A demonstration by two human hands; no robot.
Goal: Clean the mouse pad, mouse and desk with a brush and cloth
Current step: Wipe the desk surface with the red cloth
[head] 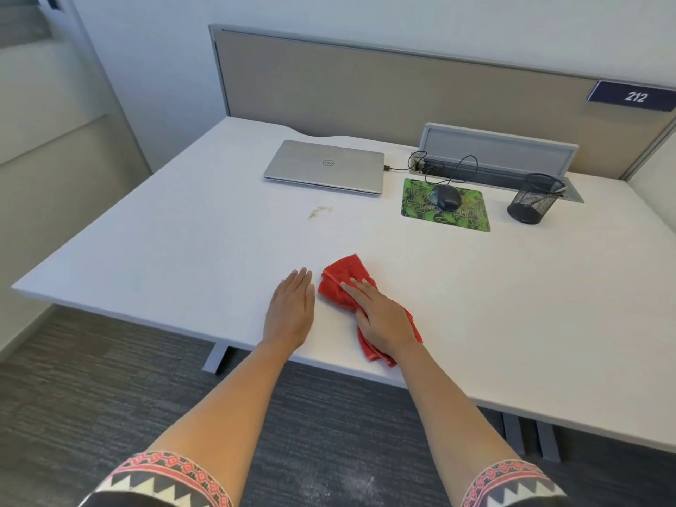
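Crumpled red cloth (342,283) near desk (183,250) front; dark mouse (446,197) on green pad (461,217).

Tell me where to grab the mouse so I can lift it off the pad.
Take the mouse from above, pinching its two long sides near the middle. It lies flat on the green mouse pad, domed top up, cable running away toward the back, so come from the near side, clear of the cable.

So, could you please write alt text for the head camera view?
A person's right hand presses a red cloth flat on a white desk, left hand flat beside it. Farther back sit a closed laptop, a mouse on a green mouse pad, and scattered crumbs.
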